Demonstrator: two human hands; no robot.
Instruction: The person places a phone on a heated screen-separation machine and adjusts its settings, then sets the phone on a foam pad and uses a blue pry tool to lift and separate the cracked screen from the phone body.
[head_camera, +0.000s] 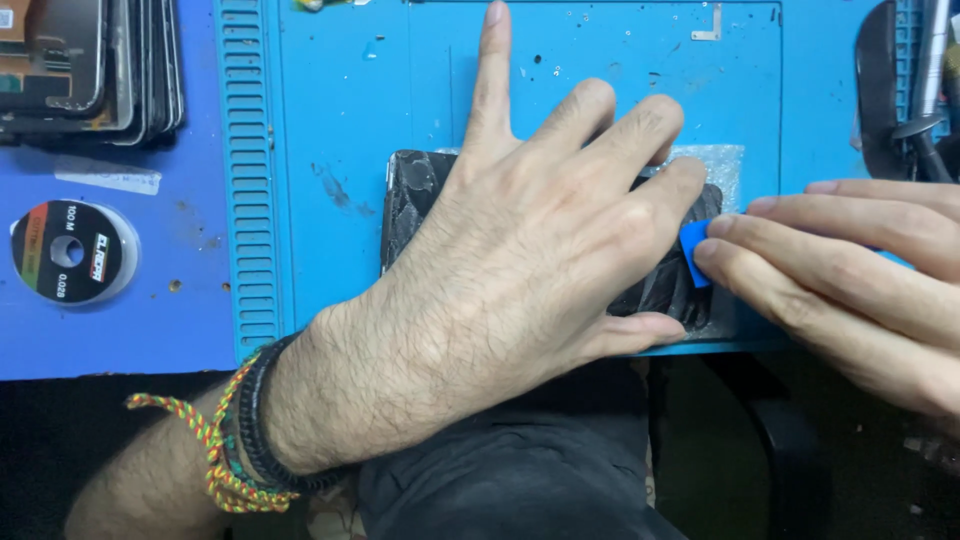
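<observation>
A black phone (415, 195) with a cracked, worn back lies flat on a blue work mat (350, 100). My left hand (520, 250) is spread flat over it and presses it down, fingers apart, covering most of it. My right hand (850, 270) comes in from the right edge and pinches a small blue plastic pick (692, 250) at the phone's right end, next to my left fingertips. A piece of clear crinkled film (722, 165) shows under the phone's far right corner.
A stack of phone screens (95, 65) sits at the top left. A flat spool of thin wire (68, 252) lies on the blue surface at the left. Dark tools (905, 90) stand at the top right. The mat's front edge runs just below the phone.
</observation>
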